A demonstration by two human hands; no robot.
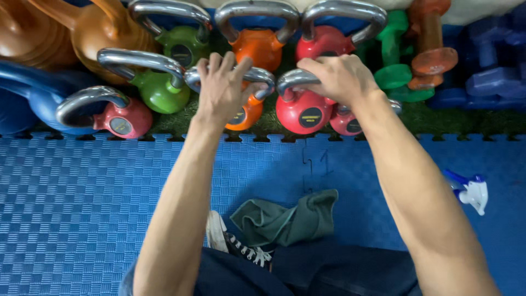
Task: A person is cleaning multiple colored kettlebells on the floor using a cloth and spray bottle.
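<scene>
My left hand (222, 87) rests on the chrome handle of an orange kettlebell (245, 113), fingers spread and curling over the bar. My right hand (339, 79) is closed over the chrome handle of a red kettlebell (304, 112). Both kettlebells stand in the front row on green turf (438, 118). Behind them stand a second orange kettlebell (258, 46) and a second red one (324, 41).
Green kettlebells (161, 90), a pink one (123, 118), large orange and blue ones at left. Green, orange and blue dumbbells (433, 57) at right. A blue foam mat (82, 192) lies in front, with a green cloth (285, 219), a spray bottle (471, 192) and my shoe (230, 241).
</scene>
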